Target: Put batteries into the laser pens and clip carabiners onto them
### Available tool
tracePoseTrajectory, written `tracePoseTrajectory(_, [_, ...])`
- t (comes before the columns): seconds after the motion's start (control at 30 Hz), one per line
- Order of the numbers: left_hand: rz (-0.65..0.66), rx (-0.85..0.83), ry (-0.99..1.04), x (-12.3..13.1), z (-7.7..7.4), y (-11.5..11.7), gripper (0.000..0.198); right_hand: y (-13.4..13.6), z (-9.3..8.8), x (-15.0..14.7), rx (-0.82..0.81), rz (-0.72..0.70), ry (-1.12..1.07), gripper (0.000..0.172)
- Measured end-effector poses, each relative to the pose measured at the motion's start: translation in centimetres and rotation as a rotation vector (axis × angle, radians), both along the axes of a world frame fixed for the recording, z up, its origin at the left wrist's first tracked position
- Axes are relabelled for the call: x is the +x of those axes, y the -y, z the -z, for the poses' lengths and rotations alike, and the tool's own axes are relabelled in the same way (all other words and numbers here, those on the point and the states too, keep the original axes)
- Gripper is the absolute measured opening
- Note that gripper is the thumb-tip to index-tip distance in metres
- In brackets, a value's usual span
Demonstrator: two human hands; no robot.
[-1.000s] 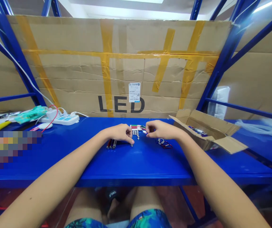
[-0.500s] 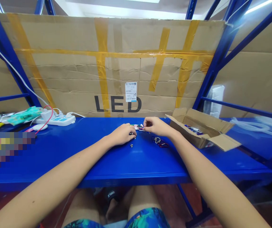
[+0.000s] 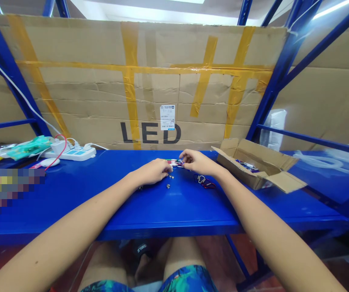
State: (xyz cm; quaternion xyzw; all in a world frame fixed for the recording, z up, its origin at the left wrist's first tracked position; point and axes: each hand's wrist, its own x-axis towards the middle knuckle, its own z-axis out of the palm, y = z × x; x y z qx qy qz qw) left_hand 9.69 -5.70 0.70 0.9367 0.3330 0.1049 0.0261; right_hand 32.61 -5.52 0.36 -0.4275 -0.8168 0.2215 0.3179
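My left hand (image 3: pixel 153 171) lies on the blue table with its fingers curled down at the left end of a row of slim coloured metal pieces (image 3: pixel 172 162). What its fingertips hold, if anything, is hidden. Several small silver parts (image 3: pixel 168 186) lie just below those fingertips. At the row's right end is my right hand (image 3: pixel 197 162), thumb and index finger bent around the ends of the pieces. The exact pinch is too small to make out. Below the right wrist lie a silver carabiner (image 3: pixel 201 179) and a dark red carabiner (image 3: pixel 208 184).
An open cardboard box (image 3: pixel 253 166) with metallic pieces inside stands to the right. On the left are a white power strip (image 3: pixel 71 152), cables and a green plastic bag (image 3: pixel 30 147). Behind the table (image 3: pixel 174 215) rises a large taped carton (image 3: pixel 95 93); blue posts flank it.
My left hand has shifted slightly left, and more small silver parts show beneath its fingers. My right index finger and thumb have moved a little left and spread slightly around the coloured pieces.
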Motion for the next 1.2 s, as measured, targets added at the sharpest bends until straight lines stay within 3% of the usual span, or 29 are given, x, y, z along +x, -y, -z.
tracePoseTrajectory(0.2, [-0.052, -0.005, -0.054, 0.0, 0.3, -0.2, 0.021, 0.4, -0.2, -1.0, 0.009, -0.036, 0.050, 0.017])
tracePoseTrajectory(0.33, [-0.090, -0.085, 0.002, -0.2, -0.1, -0.1, 0.011, 0.6, -0.1, -1.3, -0.109, -0.080, -0.030, 0.020])
tracePoseTrajectory(0.43, [-0.064, -0.109, 0.168, -0.2, -0.3, 0.1, 0.009, 0.7, 0.0, -1.4, -0.197, -0.129, -0.062, 0.019])
tracePoseTrajectory(0.53, [-0.063, -0.028, 0.431, 0.1, -0.4, 0.2, 0.010, 0.8, 0.0, -1.5, -0.197, -0.147, -0.087, 0.014])
tracePoseTrajectory(0.63, [-0.022, 0.070, 0.556, 0.6, -0.4, 0.4, 0.011, 0.9, 0.0, -1.8, -0.235, -0.190, -0.163, 0.010])
tracePoseTrajectory(1.0, [0.100, 0.270, 0.473, 0.8, -0.2, 0.7, 0.016, 0.8, 0.5, -2.0, -0.346, -0.244, -0.340, 0.007])
tracePoseTrajectory(1.2, [0.056, 0.261, 0.396, 0.6, -0.7, 1.1, 0.019, 0.5, 0.0, -1.3, -0.173, -0.217, -0.239, 0.010])
